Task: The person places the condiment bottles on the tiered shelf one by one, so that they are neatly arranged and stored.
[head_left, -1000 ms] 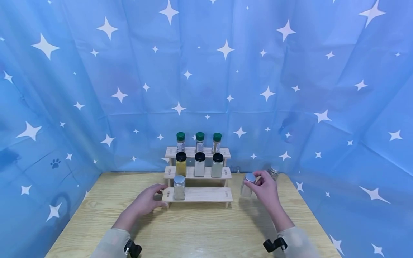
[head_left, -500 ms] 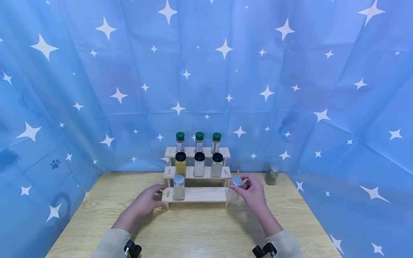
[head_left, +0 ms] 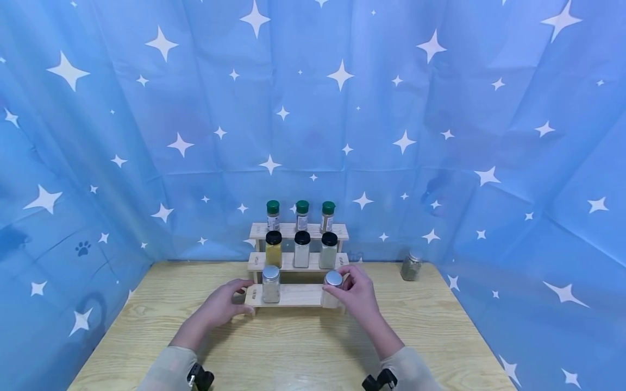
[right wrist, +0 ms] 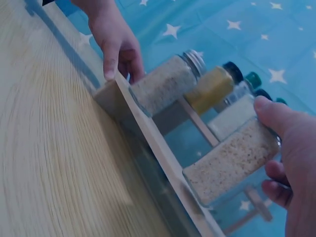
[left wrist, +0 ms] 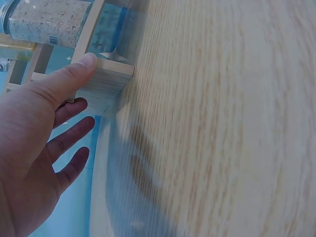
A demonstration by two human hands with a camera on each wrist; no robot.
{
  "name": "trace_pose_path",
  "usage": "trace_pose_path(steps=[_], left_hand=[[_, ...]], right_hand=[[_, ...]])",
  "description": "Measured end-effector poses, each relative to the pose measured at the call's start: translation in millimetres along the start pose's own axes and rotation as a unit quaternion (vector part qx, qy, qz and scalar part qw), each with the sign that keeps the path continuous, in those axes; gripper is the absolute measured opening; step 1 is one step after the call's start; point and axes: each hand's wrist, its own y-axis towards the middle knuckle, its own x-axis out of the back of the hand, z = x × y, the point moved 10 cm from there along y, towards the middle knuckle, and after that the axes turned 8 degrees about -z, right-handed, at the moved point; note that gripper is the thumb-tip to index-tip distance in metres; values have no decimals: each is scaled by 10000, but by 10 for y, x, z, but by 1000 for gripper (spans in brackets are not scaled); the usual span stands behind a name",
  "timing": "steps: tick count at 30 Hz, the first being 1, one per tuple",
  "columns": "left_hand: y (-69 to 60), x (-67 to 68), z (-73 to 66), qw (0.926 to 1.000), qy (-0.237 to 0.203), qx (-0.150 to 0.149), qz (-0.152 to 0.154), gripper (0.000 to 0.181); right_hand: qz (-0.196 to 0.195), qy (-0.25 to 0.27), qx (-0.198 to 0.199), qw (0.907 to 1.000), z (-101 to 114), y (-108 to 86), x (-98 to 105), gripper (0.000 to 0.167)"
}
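Note:
A three-step wooden spice rack (head_left: 297,295) stands on the table. My left hand (head_left: 221,305) pinches the left end of its lowest step between thumb and index finger, the other fingers spread loose in the left wrist view. My right hand (head_left: 362,296) grips a silver-lidded spice jar (right wrist: 232,163) near its lid, at the right part of the lowest step. The jar holds pale, coarse grains and is nearly upright; whether its base touches the board I cannot tell. A similar silver-lidded jar (head_left: 271,285) stands on the left of that step.
Several black-lidded jars (head_left: 302,251) stand on the middle step, and green-capped bottles (head_left: 302,216) on the top one. Another silver-lidded jar (head_left: 411,267), with dark contents, is at the table's back right. A blue starry curtain (head_left: 313,136) hangs behind the table (head_left: 303,347).
My right hand has carried the silver-lidded jar leftward from beside the rack to the lowest step's right part. The left hand has stayed on the rack's end.

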Motion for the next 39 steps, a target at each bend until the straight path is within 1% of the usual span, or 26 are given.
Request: trace_pose_path(steps=[6, 9, 13, 20, 22, 27, 32, 39], left_hand=[[-6, 9, -13, 10000, -2, -9, 7, 73], [-5, 6, -8, 10000, 14, -7, 25, 73], [3, -3, -8, 10000, 40, -11, 30, 73], [16, -8, 43, 9999, 69, 133, 0, 73], [16, -9, 44, 9999, 56, 128, 10, 72], [8, -6, 30, 10000, 41, 43, 38, 72], [5, -2, 22, 10000, 70, 6, 33, 72], [16, -6, 15, 9999, 111, -15, 3, 72]], right_hand=[[127, 146, 156, 9997, 105, 13, -208, 38], [204, 190, 152, 9995, 142, 10, -304, 37], [211, 202, 81, 9995, 171, 12, -407, 38], [309, 166, 39, 9994, 226, 21, -591, 38], [346, 115, 33, 9993, 233, 19, -637, 38], [358, -1, 5, 9994, 237, 17, -715, 37], [328, 27, -52, 9994, 224, 30, -760, 36], [382, 65, 35, 9992, 218, 53, -812, 35]])
